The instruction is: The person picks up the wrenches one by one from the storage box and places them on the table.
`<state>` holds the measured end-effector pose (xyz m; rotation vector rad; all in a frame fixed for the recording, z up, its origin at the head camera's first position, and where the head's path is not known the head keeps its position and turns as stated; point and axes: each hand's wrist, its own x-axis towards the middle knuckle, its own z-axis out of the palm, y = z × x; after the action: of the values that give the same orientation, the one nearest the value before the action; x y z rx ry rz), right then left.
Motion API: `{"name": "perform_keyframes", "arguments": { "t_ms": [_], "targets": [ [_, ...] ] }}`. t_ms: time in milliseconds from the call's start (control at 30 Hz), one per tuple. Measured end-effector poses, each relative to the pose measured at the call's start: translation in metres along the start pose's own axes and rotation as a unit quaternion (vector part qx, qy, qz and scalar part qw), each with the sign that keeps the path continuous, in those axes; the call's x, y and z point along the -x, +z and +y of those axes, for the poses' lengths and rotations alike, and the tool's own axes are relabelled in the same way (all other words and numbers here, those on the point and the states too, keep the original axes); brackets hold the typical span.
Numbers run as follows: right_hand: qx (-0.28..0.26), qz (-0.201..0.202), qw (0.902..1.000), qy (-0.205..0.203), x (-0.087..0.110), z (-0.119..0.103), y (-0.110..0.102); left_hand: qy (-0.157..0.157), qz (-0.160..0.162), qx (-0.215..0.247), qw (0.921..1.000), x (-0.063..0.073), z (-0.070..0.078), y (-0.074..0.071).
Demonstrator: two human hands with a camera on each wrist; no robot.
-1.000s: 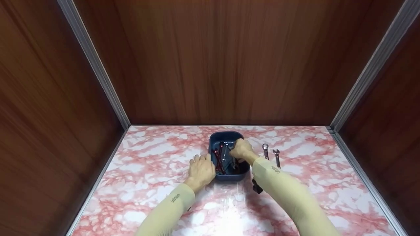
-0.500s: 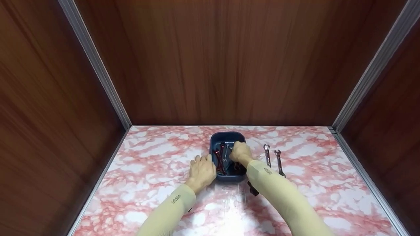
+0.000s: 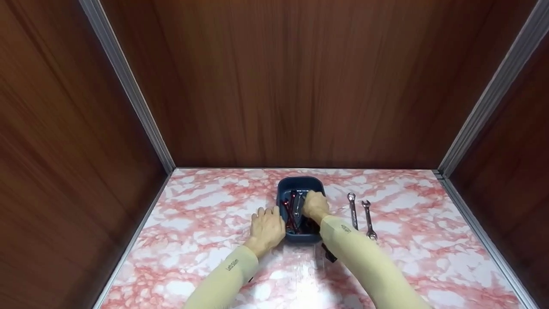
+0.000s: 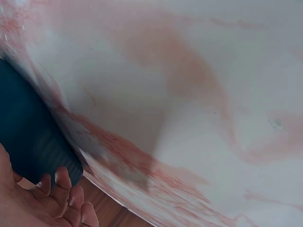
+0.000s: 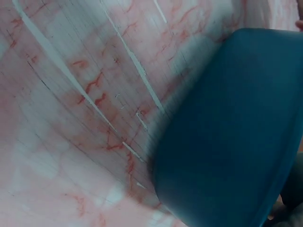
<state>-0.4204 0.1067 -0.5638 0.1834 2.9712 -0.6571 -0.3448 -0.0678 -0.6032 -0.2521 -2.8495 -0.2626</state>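
Observation:
A dark blue plastic bin point(image 3: 302, 238) stands on the marbled table with several wrenches in it, red ones point(image 3: 291, 214) at the left and a silver wrench point(image 3: 298, 205) beside them. My left hand point(image 3: 268, 227) rests against the bin's left side, palm down; in the left wrist view its fingers point(image 4: 61, 184) are loosely bent next to the bin's wall. Inside the bin's right half is my right hand point(image 3: 316, 207), knuckles up, with its fingertips hidden. I cannot tell what it holds. The right wrist view is mostly the bin's outer wall point(image 5: 222, 132).
Two silver wrenches lie on the table right of the bin, a left one point(image 3: 352, 209) partly behind my right sleeve and a right one point(image 3: 369, 219). Brown wood-look panels point(image 3: 274, 86) with metal edge strips close off the back and sides.
My right forearm has swung slightly left, uncovering more of the two wrenches on the table. The right hand stays in the bin and the left stays at its side. The head view has shifted slightly.

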Motion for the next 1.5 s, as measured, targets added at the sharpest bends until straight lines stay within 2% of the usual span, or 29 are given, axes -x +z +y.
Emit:
{"name": "perform_keyframes", "arguments": {
  "t_ms": [167, 200, 233, 433, 600, 900, 1033, 1233, 1333, 1433, 1500],
  "targets": [
    [0.012, 0.001, 0.9999, -0.003, -0.001, 0.002, 0.0, -0.002, -0.002, 0.004, 1.0, 0.001, 0.003, 0.0],
    [0.012, 0.0, 0.9999, -0.003, -0.001, 0.002, 0.001, -0.004, -0.015, 0.003, 0.9999, 0.004, 0.007, -0.01],
    [0.011, -0.002, 0.9999, -0.002, -0.001, 0.002, 0.001, -0.004, -0.015, 0.002, 0.9999, 0.004, 0.007, -0.01],
    [-0.023, -0.006, 0.9995, 0.019, -0.001, 0.001, 0.003, -0.001, -0.01, -0.001, 0.9999, 0.005, 0.006, -0.01],
    [-0.043, -0.006, 0.9985, 0.033, 0.001, 0.002, 0.006, -0.001, -0.022, -0.001, 0.9998, 0.006, 0.006, -0.01],
    [-0.029, -0.037, 0.9985, 0.026, 0.006, 0.0, 0.006, 0.002, -0.008, -0.005, 1.0, 0.008, 0.004, -0.009],
    [-0.035, -0.049, 0.9978, 0.026, 0.005, 0.0, 0.002, 0.001, -0.015, -0.007, 0.9999, 0.006, 0.003, -0.01],
    [-0.07, -0.067, 0.9949, 0.027, -0.004, -0.002, -0.003, -0.005, -0.032, -0.005, 0.9995, 0.004, 0.003, -0.012],
    [-0.092, -0.075, 0.9928, 0.021, -0.018, 0.005, 0.0, -0.004, -0.032, -0.005, 0.9995, 0.003, 0.003, -0.012],
    [-0.142, -0.088, 0.9859, 0.014, -0.031, 0.016, 0.007, -0.001, -0.029, -0.006, 0.9996, 0.003, 0.003, -0.012],
    [-0.192, -0.107, 0.9753, 0.014, -0.028, 0.017, 0.003, -0.001, -0.031, -0.007, 0.9995, 0.003, 0.003, -0.012]
  ]
}}
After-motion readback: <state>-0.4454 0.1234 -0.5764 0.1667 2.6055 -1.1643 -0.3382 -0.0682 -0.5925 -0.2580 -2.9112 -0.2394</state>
